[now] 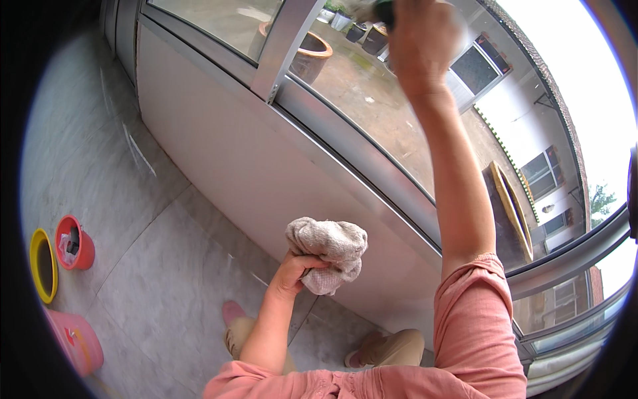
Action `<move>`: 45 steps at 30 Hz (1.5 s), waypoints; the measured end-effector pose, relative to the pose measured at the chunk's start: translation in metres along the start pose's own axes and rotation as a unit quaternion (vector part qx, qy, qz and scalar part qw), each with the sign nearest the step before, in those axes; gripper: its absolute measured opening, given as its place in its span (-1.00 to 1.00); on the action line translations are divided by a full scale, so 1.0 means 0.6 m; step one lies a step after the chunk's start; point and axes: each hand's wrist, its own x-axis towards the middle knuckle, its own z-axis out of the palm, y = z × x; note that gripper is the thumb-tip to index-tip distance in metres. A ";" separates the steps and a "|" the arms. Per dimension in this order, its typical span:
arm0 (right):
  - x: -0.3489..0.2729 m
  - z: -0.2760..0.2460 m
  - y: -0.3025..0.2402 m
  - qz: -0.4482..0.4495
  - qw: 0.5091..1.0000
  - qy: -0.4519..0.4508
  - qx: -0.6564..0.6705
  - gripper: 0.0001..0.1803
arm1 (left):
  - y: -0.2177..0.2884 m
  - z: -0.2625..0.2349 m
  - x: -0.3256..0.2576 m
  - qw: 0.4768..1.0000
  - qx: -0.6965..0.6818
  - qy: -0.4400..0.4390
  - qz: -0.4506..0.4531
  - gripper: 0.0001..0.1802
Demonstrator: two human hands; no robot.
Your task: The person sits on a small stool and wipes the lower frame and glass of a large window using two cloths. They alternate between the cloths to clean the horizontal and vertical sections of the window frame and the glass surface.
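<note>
My left hand (296, 271) is closed round a bunched-up light grey cloth (330, 241), held low in front of the white panel under the window. A fold of the cloth hangs below my fingers. Raised high at the window, my right hand (425, 43) is smeared by motion and cut by the upper edge. Its fingers close on a dark green object (383, 12), with a blurred greyish part to its left; its kind is hidden. My right arm stretches up across the window opening.
A metal window frame (269, 73) runs diagonally above the white panel (219, 113). On the tiled floor at left stand a red bucket (85, 251), a yellow-rimmed container (53, 286) and a pink bucket (83, 339). Outside are large pots (311, 63) and a building.
</note>
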 end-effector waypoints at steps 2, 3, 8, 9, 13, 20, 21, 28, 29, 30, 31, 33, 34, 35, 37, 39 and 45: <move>-0.069 0.018 -0.079 -0.120 0.985 -0.097 0.080 -0.75 | 0.001 -0.002 -0.004 1.000 -0.006 0.002 0.008 -0.34; -0.098 0.001 -0.122 -0.178 0.963 -0.150 0.134 -0.74 | 0.006 -0.009 -0.007 1.000 -0.009 0.007 0.020 -0.34; -0.050 -0.010 -0.033 -0.061 0.982 -0.087 0.157 -0.72 | 0.009 0.006 -0.016 1.000 -0.017 0.007 0.024 -0.34; -0.008 -0.003 -0.020 -0.032 0.993 -0.040 0.108 -0.68 | 0.014 0.001 -0.015 1.000 -0.016 0.005 0.020 -0.34; 0.024 0.030 -0.068 0.040 0.994 -0.075 0.074 -0.82 | 0.000 0.005 -0.006 1.000 -0.009 0.003 0.007 -0.35; -0.180 -0.094 -0.095 -0.022 0.971 -0.196 0.134 -0.52 | 0.010 0.019 -0.015 0.999 -0.016 0.029 0.029 -0.36; -0.205 -0.125 -0.058 0.003 0.973 -0.205 0.109 -0.45 | 0.012 0.013 -0.013 0.999 -0.012 0.029 0.024 -0.36; -0.365 -0.345 0.256 0.185 0.975 -0.053 -0.115 -0.48 | 0.011 0.005 -0.012 0.999 0.021 0.047 0.007 -0.22; -0.353 -0.348 0.271 0.218 0.963 -0.031 -0.155 -0.44 | 0.009 0.007 -0.012 0.998 0.029 0.053 0.008 -0.22; -0.336 -0.335 0.280 0.217 0.963 -0.013 -0.160 -0.41 | 0.007 0.000 -0.008 0.999 0.034 0.037 0.008 -0.20; -0.317 -0.301 0.272 0.221 0.962 0.009 -0.158 -0.38 | 0.010 0.000 -0.007 0.999 0.032 0.040 0.017 -0.20; -0.264 -0.234 0.204 0.226 0.967 -0.009 -0.119 -0.37 | 0.009 0.006 -0.007 0.999 0.023 0.042 0.021 -0.22; -0.243 -0.209 0.159 0.196 0.976 -0.046 -0.085 -0.38 | 0.002 0.004 -0.005 0.998 0.021 0.055 0.017 -0.28; -0.238 -0.177 0.110 0.164 0.982 -0.084 -0.053 -0.39 | 0.000 0.001 -0.005 0.999 0.020 0.048 0.009 -0.29; -0.261 -0.158 0.017 0.010 0.979 -0.203 0.017 -0.54 | -0.001 -0.003 0.001 1.000 0.014 0.025 -0.008 -0.32; -0.330 -0.178 -0.018 -0.058 0.961 -0.245 0.117 -0.56 | -0.007 -0.017 0.003 0.999 0.026 0.032 0.000 -0.36; -0.385 -0.326 0.225 0.180 0.973 -0.136 -0.049 -0.47 | 0.002 -0.008 -0.012 0.995 0.068 0.073 0.027 -0.35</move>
